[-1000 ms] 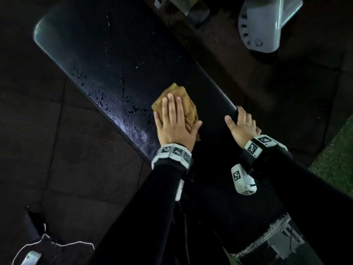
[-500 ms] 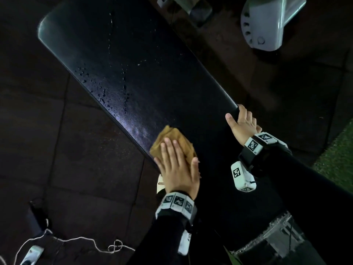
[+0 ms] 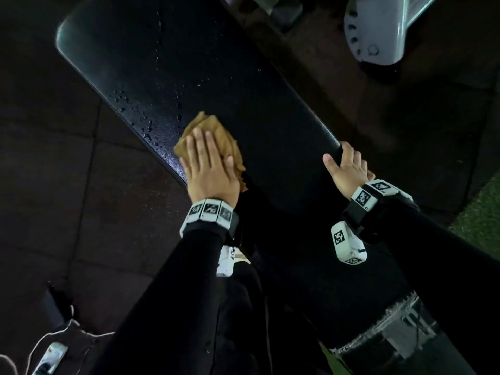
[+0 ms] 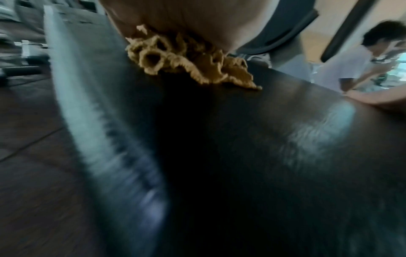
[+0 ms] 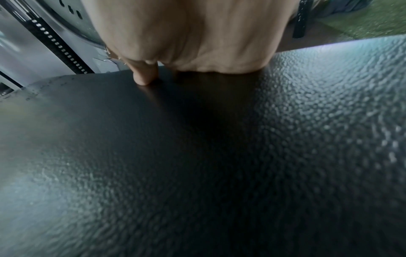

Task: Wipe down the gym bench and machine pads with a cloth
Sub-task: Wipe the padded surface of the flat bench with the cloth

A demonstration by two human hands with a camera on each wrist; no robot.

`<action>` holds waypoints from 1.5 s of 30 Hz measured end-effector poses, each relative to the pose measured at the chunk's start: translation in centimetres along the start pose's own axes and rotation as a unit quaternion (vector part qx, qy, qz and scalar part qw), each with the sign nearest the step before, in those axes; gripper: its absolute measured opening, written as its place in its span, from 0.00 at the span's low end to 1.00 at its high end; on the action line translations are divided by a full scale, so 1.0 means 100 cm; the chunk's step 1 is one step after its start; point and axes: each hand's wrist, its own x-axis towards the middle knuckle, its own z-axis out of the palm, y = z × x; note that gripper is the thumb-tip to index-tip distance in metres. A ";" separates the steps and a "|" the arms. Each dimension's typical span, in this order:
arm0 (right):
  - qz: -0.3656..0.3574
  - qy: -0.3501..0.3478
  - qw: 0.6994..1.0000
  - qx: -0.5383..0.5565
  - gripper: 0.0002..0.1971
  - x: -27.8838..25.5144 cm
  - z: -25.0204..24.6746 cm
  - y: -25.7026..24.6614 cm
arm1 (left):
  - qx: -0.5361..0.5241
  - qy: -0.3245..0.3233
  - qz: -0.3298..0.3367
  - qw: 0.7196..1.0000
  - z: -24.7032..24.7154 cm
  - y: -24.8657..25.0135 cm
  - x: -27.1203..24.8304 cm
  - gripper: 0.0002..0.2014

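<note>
Back up toward eleven o'clock, left hand (image 3: 209,169) is pressing flat, fingers together, on cloth (image 3: 213,136); right hand (image 3: 347,169) is gripping bench (image 3: 243,90), lying eleven-to-five.

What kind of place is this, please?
Most likely a gym. A long black padded bench fills the view, a grey metal machine part with adjustment holes stands beside it, and the floor is laid in dark tiles. The left hand presses a cloth on the bench.

Dark tiled floor (image 3: 81,212); grey machine frame (image 3: 384,28) upper right; green turf (image 3: 481,228) right edge; dim light.
</note>
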 end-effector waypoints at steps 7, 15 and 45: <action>-0.003 -0.003 1.000 -0.003 0.33 -0.002 -0.001 -0.001 | -0.049 -0.003 -0.044 0.998 0.028 0.024 -0.099 0.29; 0.000 -0.003 1.000 -0.002 0.34 0.001 0.000 0.001 | -0.056 0.004 0.054 0.997 0.035 0.045 -0.087 0.34; -0.038 -0.030 0.999 0.010 0.61 0.008 0.005 -0.110 | -0.418 0.082 -0.280 0.860 0.027 -0.015 -0.052 0.36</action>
